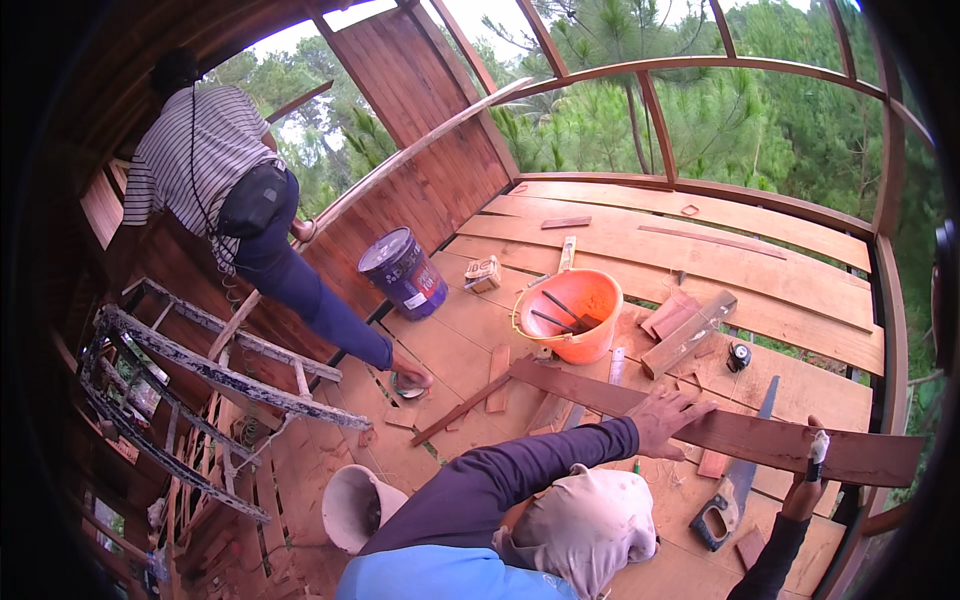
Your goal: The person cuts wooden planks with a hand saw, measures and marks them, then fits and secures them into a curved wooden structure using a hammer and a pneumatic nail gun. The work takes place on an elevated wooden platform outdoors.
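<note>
A long reddish-brown plank (pixel 745 438) is held slantwise above the floorboards (pixel 835 400), its left end near the orange bucket (pixel 582 348) and its right end by the wall frame (pixel 888 330). The left hand (pixel 665 425) is laid across its middle, fingers stretched out with the thumb apart; how firmly it is pressed cannot be told. Toward the right end, the plank is pinched by the right hand (pixel 803 492), one finger, its tip wrapped in white, being set against the near face. The blade of a handsaw (pixel 716 520) is crossed by the plank; whether they touch is hidden. If the plank were lowered or slid carelessly, the saw could be dragged along, and fingers could be nicked by its teeth. If the right grip were loosened, that end could be dropped. By a swing of the left end, the bucket could be knocked. At the far left, a co-worker (pixel 215 190) is seen with one foot on the floor, where loose offcuts could be slipped on.
</note>
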`<state>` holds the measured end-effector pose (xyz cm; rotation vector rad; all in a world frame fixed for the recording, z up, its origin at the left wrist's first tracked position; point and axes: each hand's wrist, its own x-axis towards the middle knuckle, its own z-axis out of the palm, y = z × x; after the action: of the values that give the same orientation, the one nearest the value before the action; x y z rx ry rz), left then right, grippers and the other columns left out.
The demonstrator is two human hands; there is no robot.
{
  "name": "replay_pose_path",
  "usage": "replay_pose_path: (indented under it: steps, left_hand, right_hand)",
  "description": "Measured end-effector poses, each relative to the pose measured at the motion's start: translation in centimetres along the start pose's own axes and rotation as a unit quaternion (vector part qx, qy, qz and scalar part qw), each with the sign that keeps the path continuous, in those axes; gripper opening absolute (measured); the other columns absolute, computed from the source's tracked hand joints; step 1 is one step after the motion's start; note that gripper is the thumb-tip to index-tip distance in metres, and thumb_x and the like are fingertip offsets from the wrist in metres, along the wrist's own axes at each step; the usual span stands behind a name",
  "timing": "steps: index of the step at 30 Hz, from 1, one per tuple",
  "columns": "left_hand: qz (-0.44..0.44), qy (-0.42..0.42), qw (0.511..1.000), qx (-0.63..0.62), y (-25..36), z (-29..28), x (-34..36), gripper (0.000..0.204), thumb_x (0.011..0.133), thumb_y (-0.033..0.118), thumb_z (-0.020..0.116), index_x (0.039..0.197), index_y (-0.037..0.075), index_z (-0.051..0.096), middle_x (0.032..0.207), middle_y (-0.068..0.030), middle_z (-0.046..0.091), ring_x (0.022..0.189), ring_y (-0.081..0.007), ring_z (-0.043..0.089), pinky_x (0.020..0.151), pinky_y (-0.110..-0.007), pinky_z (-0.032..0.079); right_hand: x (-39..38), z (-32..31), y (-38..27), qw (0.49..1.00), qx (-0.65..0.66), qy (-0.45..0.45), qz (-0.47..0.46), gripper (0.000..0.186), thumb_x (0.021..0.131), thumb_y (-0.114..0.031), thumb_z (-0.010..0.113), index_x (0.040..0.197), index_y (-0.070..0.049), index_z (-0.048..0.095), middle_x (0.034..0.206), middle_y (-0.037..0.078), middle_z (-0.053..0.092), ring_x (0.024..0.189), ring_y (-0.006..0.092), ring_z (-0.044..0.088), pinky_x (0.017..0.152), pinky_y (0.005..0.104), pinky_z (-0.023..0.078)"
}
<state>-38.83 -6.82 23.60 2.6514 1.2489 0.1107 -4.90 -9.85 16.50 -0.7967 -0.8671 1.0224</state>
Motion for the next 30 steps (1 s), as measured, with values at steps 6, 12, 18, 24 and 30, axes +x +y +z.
replay_pose_path:
  steps: [6,12,18,24,30]
  left_hand:
    - [0.002,0.019,0.999,-0.049,-3.5,2.2,2.5,0.092,0.066,0.027,0.081,0.143,0.007,0.034,0.127,-0.0203,0.052,0.120,-0.0368,0.052,0.104,-0.049,0.039]
    - [0.114,0.092,0.981,-0.127,3.3,-2.6,7.1,0.070,0.061,0.013,0.073,0.126,-0.001,0.052,0.109,-0.0234,0.062,0.099,-0.0395,0.061,0.088,-0.045,0.052]
    - [0.175,0.136,0.970,-0.102,10.5,-0.4,10.4,0.071,0.065,0.018,0.078,0.127,-0.004,0.049,0.112,-0.0237,0.061,0.105,-0.0398,0.060,0.096,-0.045,0.046]
    - [0.274,0.139,0.941,-0.138,17.4,3.5,16.0,0.071,0.066,0.015,0.075,0.130,-0.001,0.047,0.111,-0.0249,0.060,0.104,-0.0423,0.059,0.092,-0.045,0.048]
    - [0.268,0.113,0.951,-0.100,18.9,6.2,20.3,0.065,0.068,0.012,0.073,0.125,0.001,0.043,0.106,-0.0251,0.057,0.098,-0.0442,0.058,0.086,-0.049,0.047]
  right_hand:
    - [1.2,-2.2,-6.6,0.999,0.003,-0.021,-0.045,0.055,0.096,-0.035,0.052,0.137,0.002,0.048,0.131,0.012,0.055,0.121,0.0215,0.055,0.105,0.0344,0.042]
    - [4.1,-8.2,-11.9,0.995,-0.011,-0.096,-0.011,0.052,0.100,-0.048,0.044,0.115,0.000,0.056,0.097,0.016,0.068,0.085,0.0288,0.069,0.082,0.0486,0.055]
    - [-7.2,-12.9,-17.5,0.952,-0.228,-0.050,0.199,0.042,0.097,-0.027,0.040,0.123,-0.002,0.061,0.098,0.009,0.069,0.071,0.0162,0.067,0.059,0.0289,0.055]
    - [-24.0,-18.2,-14.6,0.906,-0.289,0.102,0.292,0.033,0.096,-0.025,0.046,0.101,-0.001,0.067,0.087,0.008,0.068,0.074,0.0156,0.064,0.065,0.0308,0.052]
    - [-31.8,-19.8,-12.8,0.908,-0.225,0.197,0.295,0.029,0.100,-0.019,0.045,0.114,-0.002,0.063,0.097,0.006,0.068,0.074,0.0115,0.064,0.062,0.0284,0.052]
